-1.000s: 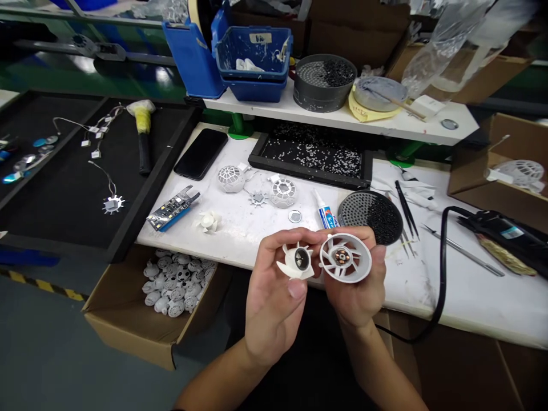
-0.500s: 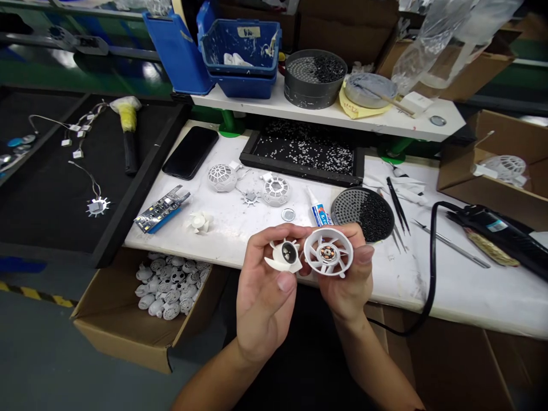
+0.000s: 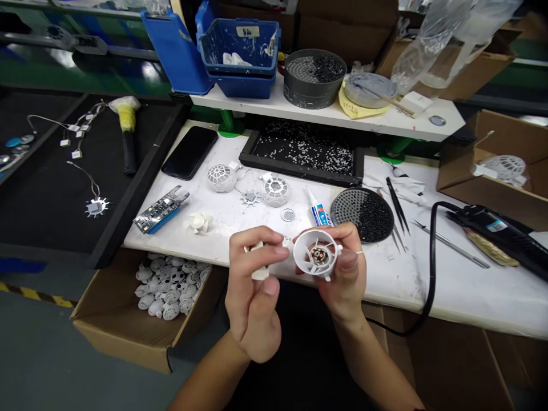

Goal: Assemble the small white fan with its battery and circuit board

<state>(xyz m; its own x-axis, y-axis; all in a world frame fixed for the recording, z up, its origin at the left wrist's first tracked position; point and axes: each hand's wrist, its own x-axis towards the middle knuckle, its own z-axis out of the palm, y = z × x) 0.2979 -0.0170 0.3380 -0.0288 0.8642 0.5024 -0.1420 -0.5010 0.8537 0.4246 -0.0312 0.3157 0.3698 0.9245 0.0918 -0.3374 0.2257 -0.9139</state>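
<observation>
My left hand (image 3: 252, 297) holds a white fan blade piece (image 3: 260, 272), largely hidden behind its fingers. In my right hand (image 3: 345, 279) is a round white fan housing (image 3: 317, 254), its open side turned toward me, with spokes and a copper-coloured motor coil in the centre. The two hands are close together above the table's front edge. Another white fan blade (image 3: 199, 222) lies on the table to the left, and two white domed cages (image 3: 221, 177) with a small circuit board (image 3: 250, 197) between them sit farther back.
On the white table (image 3: 462, 302) are a phone (image 3: 190, 152), a glue tube (image 3: 317, 209), a round dish of black bits (image 3: 363, 214), tweezers (image 3: 398, 205) and a black corded tool (image 3: 500, 234). A cardboard box (image 3: 124, 337) of white balls stands below left.
My left hand has turned and moved slightly left, its fingers now covering the fan blade. The housing in my right hand has shifted a little left and tilted.
</observation>
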